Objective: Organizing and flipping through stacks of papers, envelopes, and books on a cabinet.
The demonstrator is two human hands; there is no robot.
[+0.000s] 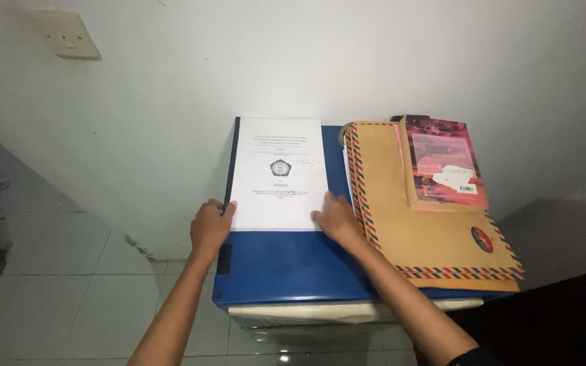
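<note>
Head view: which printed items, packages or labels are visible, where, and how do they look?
White cover sheet: on the blue top, under both hands, round emblem mid-page.
Brown envelope: to its right, red-and-blue striped border, round red sticker.
Pink-red book: on the envelope, white label patch.

You have two hands on the work: your left hand (210, 227) and your right hand (337, 218). You have one white document (278, 173) with a dark spine, one blue lid (293, 264), one brown envelope (435, 237) with striped edges, and one pink book (444, 163). You can count one wall socket (69, 35).
</note>
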